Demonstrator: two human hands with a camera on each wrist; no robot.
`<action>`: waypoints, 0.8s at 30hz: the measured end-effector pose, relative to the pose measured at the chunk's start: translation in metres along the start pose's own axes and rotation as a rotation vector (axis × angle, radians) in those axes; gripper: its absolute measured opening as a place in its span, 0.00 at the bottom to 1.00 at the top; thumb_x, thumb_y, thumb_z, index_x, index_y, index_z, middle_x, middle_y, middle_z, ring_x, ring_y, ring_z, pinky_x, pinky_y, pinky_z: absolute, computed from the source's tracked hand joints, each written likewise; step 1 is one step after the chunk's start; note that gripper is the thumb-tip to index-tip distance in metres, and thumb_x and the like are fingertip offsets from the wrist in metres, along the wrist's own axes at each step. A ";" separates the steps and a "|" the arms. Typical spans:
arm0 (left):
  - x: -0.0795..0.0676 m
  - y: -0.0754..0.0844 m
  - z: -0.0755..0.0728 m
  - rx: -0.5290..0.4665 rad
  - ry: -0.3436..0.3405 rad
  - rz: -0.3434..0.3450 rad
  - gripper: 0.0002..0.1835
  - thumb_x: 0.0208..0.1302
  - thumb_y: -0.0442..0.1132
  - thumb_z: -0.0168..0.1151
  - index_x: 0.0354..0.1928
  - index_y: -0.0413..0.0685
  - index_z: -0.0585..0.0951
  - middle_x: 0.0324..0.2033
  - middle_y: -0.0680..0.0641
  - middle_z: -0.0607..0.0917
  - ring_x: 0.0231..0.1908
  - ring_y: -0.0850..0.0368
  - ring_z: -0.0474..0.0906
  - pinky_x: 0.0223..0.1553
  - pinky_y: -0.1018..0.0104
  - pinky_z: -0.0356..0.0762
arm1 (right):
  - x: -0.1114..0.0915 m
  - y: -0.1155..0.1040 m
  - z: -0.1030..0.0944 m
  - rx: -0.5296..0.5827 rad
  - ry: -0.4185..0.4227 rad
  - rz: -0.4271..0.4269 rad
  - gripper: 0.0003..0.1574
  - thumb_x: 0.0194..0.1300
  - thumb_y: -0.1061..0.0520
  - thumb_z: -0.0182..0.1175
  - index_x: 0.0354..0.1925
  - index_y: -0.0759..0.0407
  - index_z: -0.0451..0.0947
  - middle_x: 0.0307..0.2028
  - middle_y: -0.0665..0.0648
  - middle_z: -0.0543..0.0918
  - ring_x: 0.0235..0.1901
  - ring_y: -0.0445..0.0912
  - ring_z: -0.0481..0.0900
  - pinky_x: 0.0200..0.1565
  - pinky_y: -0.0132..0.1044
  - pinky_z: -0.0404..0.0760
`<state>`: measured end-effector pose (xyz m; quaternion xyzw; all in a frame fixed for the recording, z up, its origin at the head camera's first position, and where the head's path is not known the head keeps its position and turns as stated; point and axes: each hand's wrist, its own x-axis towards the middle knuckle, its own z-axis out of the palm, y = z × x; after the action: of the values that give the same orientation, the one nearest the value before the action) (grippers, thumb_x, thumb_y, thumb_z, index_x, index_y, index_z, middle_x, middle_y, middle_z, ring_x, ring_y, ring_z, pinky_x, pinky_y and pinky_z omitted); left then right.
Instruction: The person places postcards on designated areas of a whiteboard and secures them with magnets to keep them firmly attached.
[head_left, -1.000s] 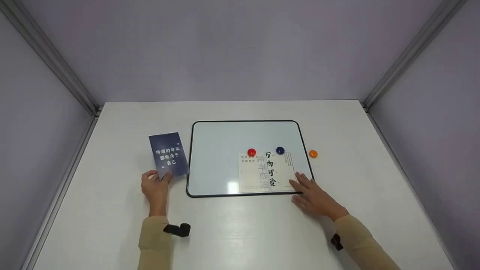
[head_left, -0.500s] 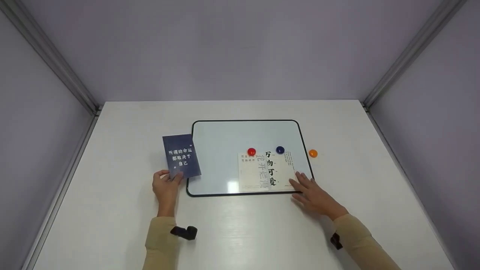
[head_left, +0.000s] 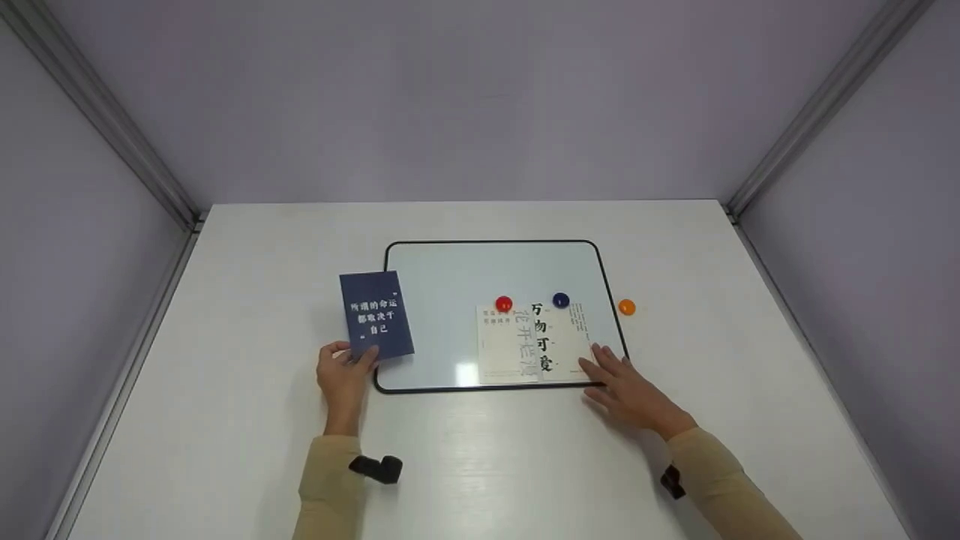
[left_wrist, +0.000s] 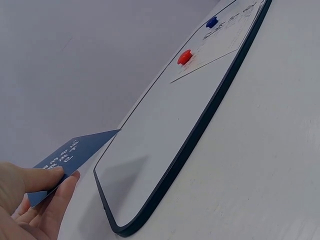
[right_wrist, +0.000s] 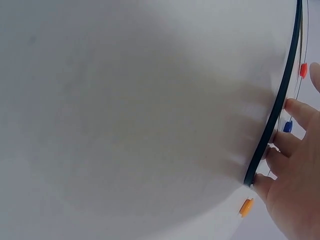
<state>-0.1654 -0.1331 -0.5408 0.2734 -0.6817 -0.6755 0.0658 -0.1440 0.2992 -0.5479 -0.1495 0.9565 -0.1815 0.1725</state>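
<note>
My left hand (head_left: 346, 379) pinches the lower edge of a dark blue card (head_left: 377, 311) with white lettering, thumb on top and fingers beneath. In the left wrist view the card (left_wrist: 75, 152) is raised, its shadow falling on the whiteboard's corner. The black-framed whiteboard (head_left: 442, 277) lies on the table, the card overlapping its left edge in the head view. At the board's lower right corner, my right hand (head_left: 634, 394) rests with fingers spread. Its fingertips touch a cream card (head_left: 566, 352) under a dark blue magnet (head_left: 561, 301). Beside it, another cream card (head_left: 499, 352) sits under a red magnet (head_left: 503, 304).
An orange magnet (head_left: 627, 307) lies on the white table (head_left: 465, 465) just right of the whiteboard. Grey-purple panels (head_left: 480, 105) enclose the table at the back and both sides.
My left hand has moved to the right with the dark blue card, which has gone from beside the whiteboard to over its left edge. My right hand stays in place.
</note>
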 end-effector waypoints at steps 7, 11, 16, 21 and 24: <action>-0.005 0.002 0.002 -0.035 -0.010 0.024 0.23 0.55 0.30 0.69 0.47 0.35 0.67 0.46 0.25 0.82 0.29 0.64 0.82 0.33 0.74 0.85 | 0.000 0.000 0.000 0.004 0.008 -0.015 0.39 0.72 0.38 0.47 0.74 0.49 0.54 0.77 0.60 0.48 0.77 0.58 0.45 0.76 0.58 0.46; -0.006 0.001 0.005 0.054 -0.033 -0.010 0.23 0.59 0.31 0.67 0.52 0.35 0.66 0.51 0.26 0.81 0.36 0.60 0.83 0.36 0.75 0.84 | 0.000 0.000 0.001 0.003 0.008 -0.016 0.39 0.72 0.38 0.47 0.74 0.50 0.54 0.77 0.60 0.48 0.77 0.59 0.45 0.76 0.58 0.46; -0.006 0.001 0.010 0.086 -0.050 -0.049 0.24 0.60 0.31 0.66 0.54 0.35 0.66 0.53 0.27 0.80 0.39 0.58 0.82 0.42 0.70 0.86 | 0.000 0.001 0.001 0.003 0.010 -0.009 0.39 0.72 0.36 0.46 0.74 0.49 0.54 0.77 0.59 0.48 0.77 0.58 0.44 0.76 0.58 0.46; -0.008 0.001 0.013 0.078 -0.063 -0.027 0.23 0.59 0.31 0.66 0.52 0.36 0.66 0.51 0.26 0.81 0.31 0.65 0.82 0.39 0.70 0.86 | -0.001 0.001 0.001 0.016 0.017 -0.003 0.39 0.71 0.36 0.47 0.74 0.47 0.55 0.77 0.58 0.48 0.78 0.57 0.44 0.77 0.57 0.46; -0.009 0.000 0.013 0.089 -0.070 -0.015 0.23 0.59 0.32 0.66 0.52 0.36 0.66 0.51 0.26 0.81 0.28 0.68 0.81 0.36 0.74 0.85 | -0.001 0.001 0.000 0.029 0.024 -0.005 0.39 0.71 0.36 0.47 0.74 0.47 0.56 0.77 0.58 0.48 0.77 0.57 0.44 0.77 0.57 0.46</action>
<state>-0.1631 -0.1175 -0.5394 0.2572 -0.7110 -0.6540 0.0245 -0.1430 0.3001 -0.5483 -0.1473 0.9554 -0.1977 0.1627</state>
